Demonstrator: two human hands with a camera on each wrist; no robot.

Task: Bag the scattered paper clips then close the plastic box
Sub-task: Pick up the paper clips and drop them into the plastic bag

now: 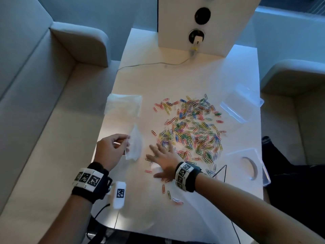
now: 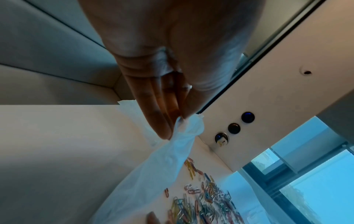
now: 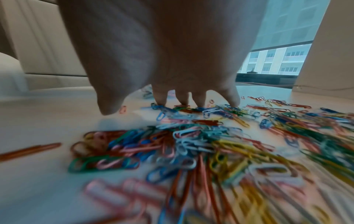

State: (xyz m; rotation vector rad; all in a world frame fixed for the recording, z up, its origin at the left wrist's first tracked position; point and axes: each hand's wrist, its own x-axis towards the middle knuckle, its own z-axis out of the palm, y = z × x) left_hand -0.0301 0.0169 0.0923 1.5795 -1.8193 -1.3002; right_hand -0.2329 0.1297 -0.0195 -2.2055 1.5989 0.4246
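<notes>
Several coloured paper clips (image 1: 191,129) lie scattered in a wide pile on the white table (image 1: 175,76). My left hand (image 1: 127,140) pinches the top edge of a small clear plastic bag (image 1: 135,147), which hangs down to the table left of the pile. In the left wrist view the fingers (image 2: 162,121) and thumb squeeze the bag (image 2: 162,166) beside the clips (image 2: 201,204). My right hand (image 1: 160,149) is spread flat on the pile's near-left edge. Its fingertips (image 3: 199,103) touch the clips (image 3: 191,144). The clear plastic box (image 1: 241,106) lies open at the far right.
A stack of spare clear bags (image 1: 124,104) lies at the table's left edge. A clear pack with a ring inside (image 1: 249,164) sits near right. A white socket tower (image 1: 202,23) with a cable (image 1: 149,65) stands at the back. Grey sofas flank the table.
</notes>
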